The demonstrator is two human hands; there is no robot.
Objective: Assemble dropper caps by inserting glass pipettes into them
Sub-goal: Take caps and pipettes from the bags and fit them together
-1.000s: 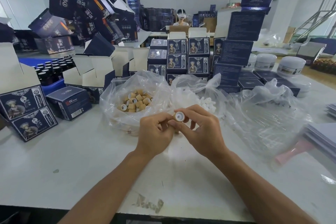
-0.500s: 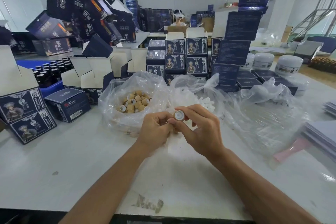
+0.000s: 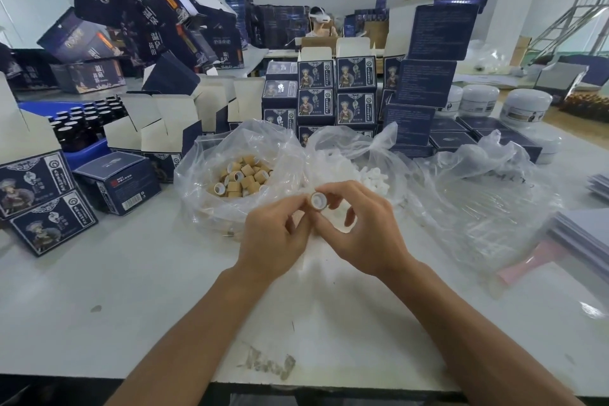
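Hands meet above the middle of the white table (image 3: 99, 273), both forearms reaching in from the near edge. The left hand (image 3: 273, 237) has its fingers curled, thumb and forefinger pinching the left side of a single dropper cap (image 3: 318, 200). The right hand (image 3: 362, 234) arches over from the other side, thumb and forefinger closed on the same cap, the other fingers loosely bent behind it. That cap is held just off the table with its white-lined open end turned toward the person; whether a pipette sits in it cannot be told. Three clear plastic bags lie behind the hands: the left bag (image 3: 197, 181) holds a heap of tan caps (image 3: 242, 180), too many to count; the middle bag (image 3: 346, 145) holds small white pieces (image 3: 372, 176); the right bag (image 3: 487, 204) is spread flat, its contents unclear. Dark blue printed boxes (image 3: 336, 92) are stacked behind, three white jars (image 3: 524, 107) stand far right, and dark bottles (image 3: 82, 119) fill a blue tray (image 3: 36, 107) at left.
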